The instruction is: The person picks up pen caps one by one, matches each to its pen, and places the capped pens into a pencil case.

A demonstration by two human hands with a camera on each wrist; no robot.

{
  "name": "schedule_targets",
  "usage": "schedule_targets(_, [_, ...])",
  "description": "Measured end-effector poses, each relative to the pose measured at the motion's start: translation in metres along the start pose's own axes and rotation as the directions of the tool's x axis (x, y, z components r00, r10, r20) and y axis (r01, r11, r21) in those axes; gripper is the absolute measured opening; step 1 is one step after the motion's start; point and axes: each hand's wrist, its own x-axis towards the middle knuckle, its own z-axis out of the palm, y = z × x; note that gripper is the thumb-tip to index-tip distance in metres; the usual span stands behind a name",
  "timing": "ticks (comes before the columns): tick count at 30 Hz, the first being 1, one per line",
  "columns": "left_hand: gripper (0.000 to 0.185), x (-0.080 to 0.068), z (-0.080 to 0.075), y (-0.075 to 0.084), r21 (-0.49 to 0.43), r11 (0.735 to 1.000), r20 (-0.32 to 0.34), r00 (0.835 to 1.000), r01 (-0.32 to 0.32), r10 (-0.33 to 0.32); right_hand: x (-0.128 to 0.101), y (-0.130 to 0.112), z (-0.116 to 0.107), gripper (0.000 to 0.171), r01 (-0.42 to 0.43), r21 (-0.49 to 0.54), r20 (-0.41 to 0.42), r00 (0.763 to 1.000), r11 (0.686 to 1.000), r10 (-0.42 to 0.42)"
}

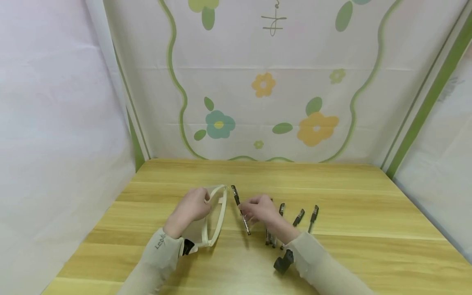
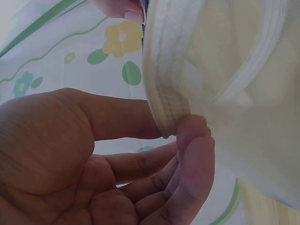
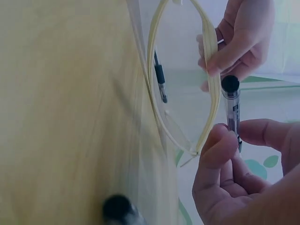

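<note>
Two hands work close together near the middle of the light wooden worktop (image 1: 332,196). The left hand (image 1: 191,207) pinches the rim of a pale cream pouch with a zip edge (image 1: 215,217) and holds its mouth open toward the right. The right hand (image 1: 259,209) grips a black and clear plastic pen (image 1: 240,209) between thumb and fingers, with the capped end pointing far and left, just beside the opening. In the right wrist view one more pen (image 3: 160,77) seems to lie already inside the pouch. Several similar pens (image 1: 306,219) lie in a row on the worktop, to the right of the right hand.

I judge that the step in hand is to put this pen in the pouch. The next move calls for aiming the pen tip between the two zip edges while the left hand keeps the mouth wide.
</note>
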Motion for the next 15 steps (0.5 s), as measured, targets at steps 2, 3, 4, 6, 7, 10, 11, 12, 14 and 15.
schedule_targets(2, [0.045, 0.0, 0.0, 0.0, 0.001, 1.0, -0.005, 1.0, -0.004, 0.004, -0.001, 0.0, 0.003, 0.028, 0.005, 0.007, -0.006, 1.0, 1.0, -0.005])
schedule_targets(3, [0.045, 0.0, 0.0, -0.001, 0.001, 1.0, -0.007, 1.0, -0.007, 0.007, -0.002, 0.0, 0.004, 0.029, 0.011, 0.006, -0.01, 1.0, 1.0, -0.011])
schedule_targets(4, [0.045, 0.0, 0.0, -0.001, 0.002, 1.0, -0.008, 1.0, -0.009, 0.009, -0.002, 0.0, 0.006, 0.029, 0.015, 0.01, -0.014, 1.0, 1.0, -0.015])
schedule_targets(6, [0.044, 0.0, 0.0, -0.001, 0.001, 1.0, -0.01, 1.0, -0.009, 0.009, -0.002, 0.0, 0.01, 0.029, 0.021, 0.015, -0.021, 1.0, 1.0, -0.02])
schedule_targets(7, [0.044, -0.001, 0.0, -0.001, 0.0, 1.0, -0.011, 1.0, -0.008, 0.008, -0.002, 0.001, 0.012, 0.029, 0.023, 0.022, -0.024, 0.999, 0.999, -0.023])
schedule_targets(10, [0.038, 0.0, 0.0, 0.0, 0.011, 1.0, -0.019, 1.0, -0.011, 0.011, -0.002, 0.002, 0.019, 0.028, 0.022, 0.041, -0.035, 0.999, 0.999, -0.021])
schedule_targets(11, [0.037, 0.0, 0.0, 0.0, 0.014, 1.0, -0.027, 1.0, -0.015, 0.015, -0.002, 0.003, 0.022, 0.028, 0.018, 0.049, -0.038, 0.999, 0.999, -0.016])
schedule_targets(12, [0.036, 0.0, 0.0, 0.0, 0.018, 1.0, -0.033, 0.999, -0.018, 0.018, -0.002, 0.003, 0.024, 0.028, 0.012, 0.061, -0.04, 0.999, 0.998, -0.01])
schedule_targets(14, [0.036, 0.0, 0.0, 0.0, 0.028, 0.999, -0.041, 0.999, -0.023, 0.025, -0.001, 0.004, 0.028, 0.028, -0.003, 0.086, -0.043, 0.999, 0.996, 0.007])
schedule_targets(15, [0.039, 0.0, 0.0, 0.0, 0.027, 0.999, -0.048, 0.998, -0.026, 0.028, -0.001, 0.004, 0.031, 0.028, -0.016, 0.104, -0.041, 0.999, 0.994, 0.02])
